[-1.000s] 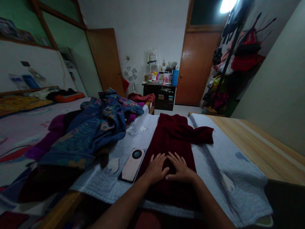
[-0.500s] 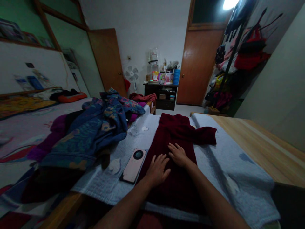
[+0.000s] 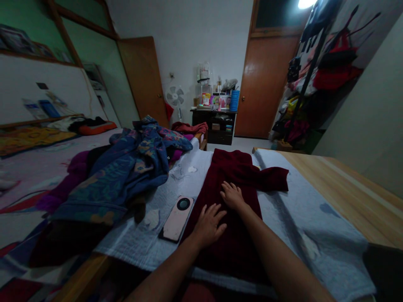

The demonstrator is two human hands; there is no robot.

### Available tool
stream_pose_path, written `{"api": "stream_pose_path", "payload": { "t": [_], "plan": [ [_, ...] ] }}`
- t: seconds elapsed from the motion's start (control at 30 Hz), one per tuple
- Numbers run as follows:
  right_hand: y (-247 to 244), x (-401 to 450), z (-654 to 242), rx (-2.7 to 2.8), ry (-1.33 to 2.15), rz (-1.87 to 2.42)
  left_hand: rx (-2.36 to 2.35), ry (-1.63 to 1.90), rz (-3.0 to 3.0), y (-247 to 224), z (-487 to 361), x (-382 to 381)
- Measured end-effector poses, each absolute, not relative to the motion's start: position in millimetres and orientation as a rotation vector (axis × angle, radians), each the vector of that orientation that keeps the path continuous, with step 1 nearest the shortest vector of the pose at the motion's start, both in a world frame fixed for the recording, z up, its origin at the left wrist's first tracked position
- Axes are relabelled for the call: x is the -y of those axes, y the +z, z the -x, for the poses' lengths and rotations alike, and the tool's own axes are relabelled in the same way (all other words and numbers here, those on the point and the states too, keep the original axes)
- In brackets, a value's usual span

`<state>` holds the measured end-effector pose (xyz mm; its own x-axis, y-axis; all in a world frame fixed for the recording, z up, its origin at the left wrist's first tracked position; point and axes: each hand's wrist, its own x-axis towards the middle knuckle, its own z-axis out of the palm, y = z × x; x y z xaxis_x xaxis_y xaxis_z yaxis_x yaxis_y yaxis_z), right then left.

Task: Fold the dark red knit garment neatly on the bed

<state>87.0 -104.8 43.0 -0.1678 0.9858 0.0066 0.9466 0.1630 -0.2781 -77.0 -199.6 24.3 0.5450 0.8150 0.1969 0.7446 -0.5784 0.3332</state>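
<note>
Garment (image 3: 235, 235) (dim, partly under right hand (image 3: 232, 196))

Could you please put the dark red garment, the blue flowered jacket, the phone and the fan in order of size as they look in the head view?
1. Dark red garment and blue flowered jacket: too alike to rank
2. Phone
3. Fan: looks smallest, though it stands farther away

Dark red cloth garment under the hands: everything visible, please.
The dark red, matte, soft-looking garment lies spread on the pale blue, patterned cloth, its sleeved end away from the person. One slightly wrinkled sleeve sticks out to the right; none sticks out left. The bare left hand and bare right hand rest palms down on its body.
</note>
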Motion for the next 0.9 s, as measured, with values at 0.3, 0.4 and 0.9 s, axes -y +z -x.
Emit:
{"api": "stream_pose_path", "payload": {
  "t": [0.3,0.4,0.9],
  "plan": [
    [46,95,-79,2.175,0.284,1.993,-1.297,0.485,-2.547,29,77,201],
    [48,92,-77,2.161,0.268,2.014,-1.292,0.491,-2.547,28,77,201],
    [39,112,-74,2.245,0.331,1.999,-1.311,0.655,-2.556,18,75,200]
  ]
}}
